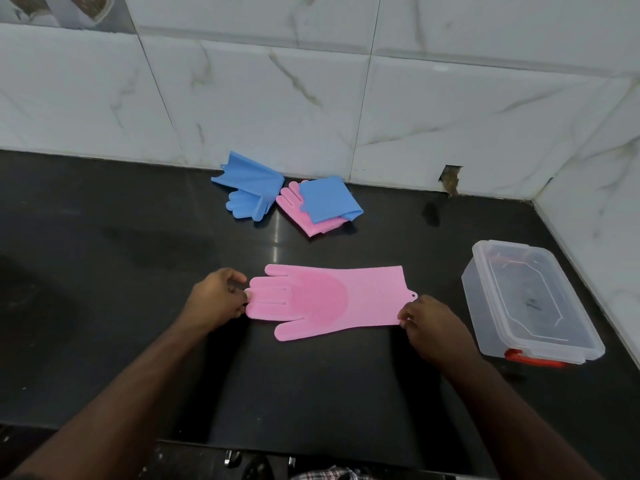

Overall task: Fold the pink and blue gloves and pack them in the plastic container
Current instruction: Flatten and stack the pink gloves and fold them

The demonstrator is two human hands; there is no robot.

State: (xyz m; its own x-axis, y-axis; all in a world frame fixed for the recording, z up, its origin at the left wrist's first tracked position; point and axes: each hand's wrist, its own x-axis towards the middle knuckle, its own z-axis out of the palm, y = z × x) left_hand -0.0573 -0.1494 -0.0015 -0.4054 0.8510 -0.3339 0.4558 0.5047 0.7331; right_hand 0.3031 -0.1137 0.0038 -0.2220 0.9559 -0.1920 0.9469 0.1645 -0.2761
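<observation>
Flat on the dark worktop (pixel 104 237), a pink glove (pixel 332 301) lies stretched out sideways, its fingers pointing left and its cuff to the right. Its palm carries a rounded patch of fine bristles, darker pink than the smooth cuff, and a small hanging tab sticks out at the far corner of the cuff. The thumb juts toward the near edge of the worktop. The left hand (pixel 218 299) pinches the glove's fingertips, its own fingers curled round them; the right hand (pixel 429 323) pinches the near corner of the cuff in the same way, so each grip is clamped on one end of the glove.

Further back, near the marble-tiled wall (pixel 311 98), lie the other gloves. A blue glove (pixel 251 190) sits crumpled to the left, its cuff flared up and its fingers pointing toward the near left. Just beside it on the right, a second pink glove (pixel 294 206) shows bristles along its edge, with another blue glove (pixel 327 199) lying folded on top of it.

To the right of the hands, well apart from the stretched glove, stands a clear plastic container (pixel 485 299), rectangular, lidless, with a red latch (pixel 530 358) at its near end. Through its clear base the dark worktop shows.
</observation>
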